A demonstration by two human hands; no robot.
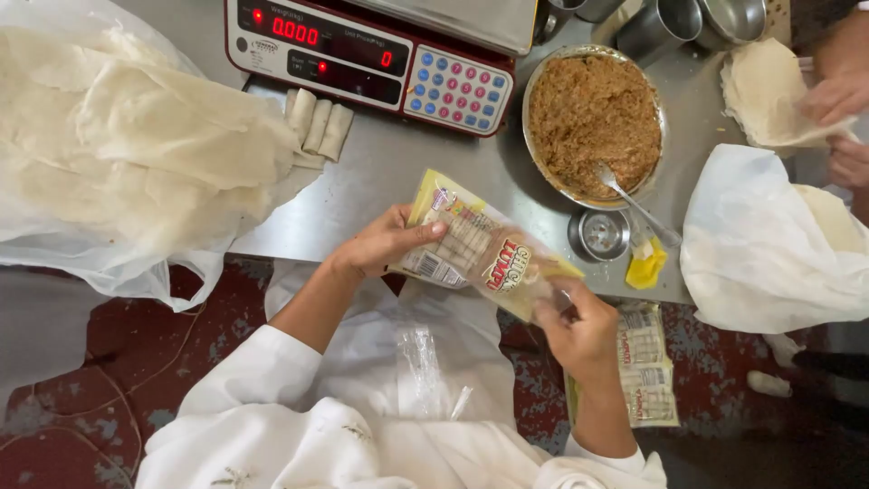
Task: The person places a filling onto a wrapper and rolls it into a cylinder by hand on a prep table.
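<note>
Glossy plastic packet (484,254); brushed steel table (398,172); shiny metal bowl (543,77).

Bright even overhead light, soft shadows, slight blur at edges

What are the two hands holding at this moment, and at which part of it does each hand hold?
Both hold one clear plastic packet of small rolls. The left hand grips its upper-left end; the right hand grips its lower-right end.

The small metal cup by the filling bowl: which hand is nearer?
Right. The right hand grips the packet just below the small metal cup; the left hand holds the packet's far end, farther left.
</note>
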